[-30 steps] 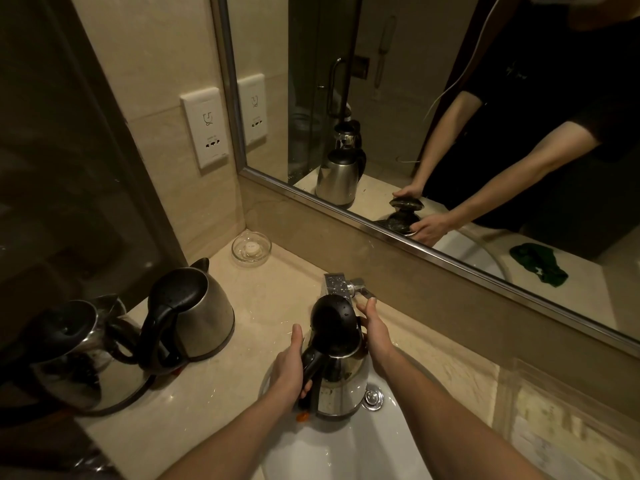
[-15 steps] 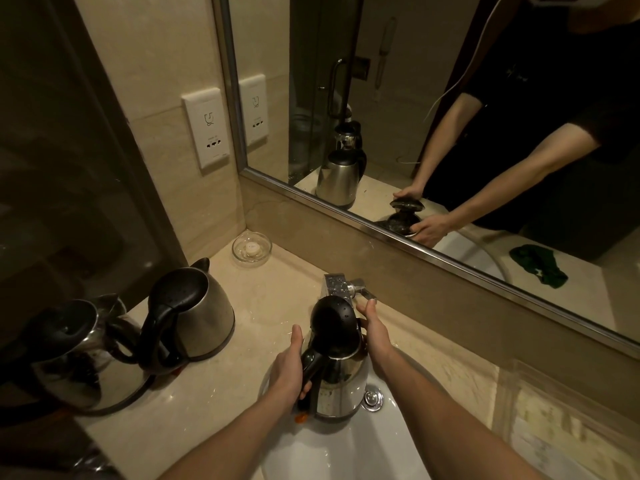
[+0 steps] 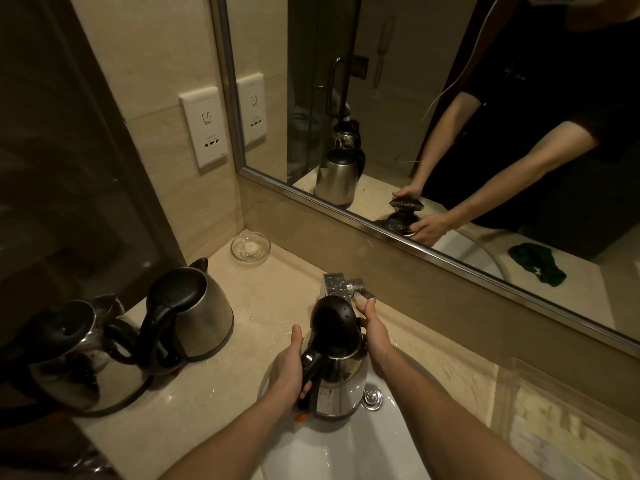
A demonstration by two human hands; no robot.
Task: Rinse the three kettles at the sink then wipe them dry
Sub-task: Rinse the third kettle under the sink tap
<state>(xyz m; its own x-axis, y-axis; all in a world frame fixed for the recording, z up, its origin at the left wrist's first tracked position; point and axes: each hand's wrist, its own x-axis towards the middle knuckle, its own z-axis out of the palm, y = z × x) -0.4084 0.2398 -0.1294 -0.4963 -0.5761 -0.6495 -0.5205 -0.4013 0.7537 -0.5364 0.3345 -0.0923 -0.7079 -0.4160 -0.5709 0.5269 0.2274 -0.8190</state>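
Note:
A steel kettle (image 3: 341, 382) with a black lid stands upright in the white sink (image 3: 346, 452), under the chrome tap (image 3: 334, 285). My left hand (image 3: 289, 367) grips its black handle. My right hand (image 3: 375, 332) lies against the kettle's right side near the lid, fingertips up by the tap lever (image 3: 363, 292). No water stream is visible. A second steel kettle (image 3: 201, 317) stands on the counter to the left. A third kettle (image 3: 79, 362) stands further left, partly in shadow.
A small glass dish (image 3: 250, 250) sits in the counter's back corner. A wall socket (image 3: 206, 128) is above it. The mirror (image 3: 415, 98) runs along the back, reflecting a green cloth (image 3: 535, 263) on the counter's right side. A sheet of paper (image 3: 561, 427) lies at right.

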